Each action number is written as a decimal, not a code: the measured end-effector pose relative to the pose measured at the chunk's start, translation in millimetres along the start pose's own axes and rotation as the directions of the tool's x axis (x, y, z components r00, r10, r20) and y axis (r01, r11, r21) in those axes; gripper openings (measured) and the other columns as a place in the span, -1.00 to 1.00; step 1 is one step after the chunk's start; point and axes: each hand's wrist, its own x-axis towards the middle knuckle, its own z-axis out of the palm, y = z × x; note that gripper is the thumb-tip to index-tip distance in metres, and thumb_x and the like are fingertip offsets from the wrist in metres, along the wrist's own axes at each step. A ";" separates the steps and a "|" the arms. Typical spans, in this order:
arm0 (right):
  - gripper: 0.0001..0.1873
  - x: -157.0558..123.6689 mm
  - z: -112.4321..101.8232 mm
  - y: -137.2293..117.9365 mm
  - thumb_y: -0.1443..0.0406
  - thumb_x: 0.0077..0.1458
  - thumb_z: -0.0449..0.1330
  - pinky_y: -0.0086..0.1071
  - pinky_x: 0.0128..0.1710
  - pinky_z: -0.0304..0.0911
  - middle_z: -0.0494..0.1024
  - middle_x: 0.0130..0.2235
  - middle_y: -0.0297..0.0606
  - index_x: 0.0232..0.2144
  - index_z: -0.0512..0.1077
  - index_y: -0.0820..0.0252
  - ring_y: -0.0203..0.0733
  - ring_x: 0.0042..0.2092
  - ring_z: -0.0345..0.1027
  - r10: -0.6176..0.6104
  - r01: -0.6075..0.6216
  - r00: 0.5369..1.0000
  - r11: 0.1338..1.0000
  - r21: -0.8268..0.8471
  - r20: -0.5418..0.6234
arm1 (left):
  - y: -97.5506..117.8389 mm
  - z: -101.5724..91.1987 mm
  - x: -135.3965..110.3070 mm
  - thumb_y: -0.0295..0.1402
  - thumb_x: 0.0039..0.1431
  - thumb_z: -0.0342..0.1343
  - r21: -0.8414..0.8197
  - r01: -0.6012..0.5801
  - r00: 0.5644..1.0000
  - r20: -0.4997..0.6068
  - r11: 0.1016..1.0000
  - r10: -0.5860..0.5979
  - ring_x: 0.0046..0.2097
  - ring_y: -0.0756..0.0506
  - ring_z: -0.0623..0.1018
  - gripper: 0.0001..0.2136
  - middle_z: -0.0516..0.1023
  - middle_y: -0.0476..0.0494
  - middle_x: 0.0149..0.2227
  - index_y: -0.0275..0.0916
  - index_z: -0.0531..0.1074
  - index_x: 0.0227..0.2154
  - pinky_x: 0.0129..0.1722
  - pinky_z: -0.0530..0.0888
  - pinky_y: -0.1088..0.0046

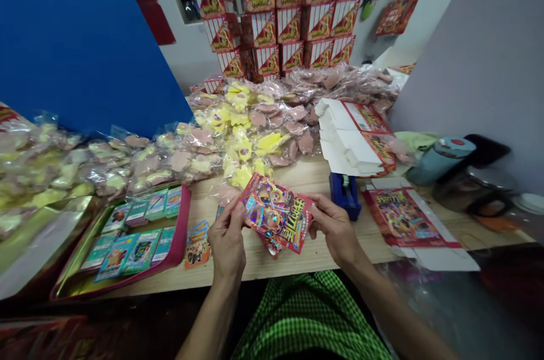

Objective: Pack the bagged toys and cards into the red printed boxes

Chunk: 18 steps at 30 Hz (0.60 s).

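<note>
Foil card packets (276,212) sit pinched at their edges between the left hand (227,241) and right hand (335,229), close together above the desk (263,261) at 12 o'clock, a blue tape dispenser (345,195) just beside at 1 o'clock.

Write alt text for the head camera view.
The left hand and right hand hold a shiny red foil packet above a wooden table. A magenta-rimmed tray of teal card packs sits left; bagged pink and yellow items heap behind, before stacked red-and-white boxes.
</note>
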 end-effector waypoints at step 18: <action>-0.74 14.9 -36.4 -0.2 0.18 0.08 0.21 -0.27 -0.22 0.29 0.57 -0.17 -0.21 -0.17 0.46 0.11 -0.10 -0.15 0.43 -0.223 0.162 0.946 0.954 -0.252 -0.234 | -3.7 -11.6 -31.4 -0.19 -0.11 0.42 0.287 0.142 0.974 0.131 0.947 -0.186 -0.20 -0.16 0.59 -0.29 0.54 -0.10 -0.20 -0.12 0.27 0.12 -0.21 0.55 0.31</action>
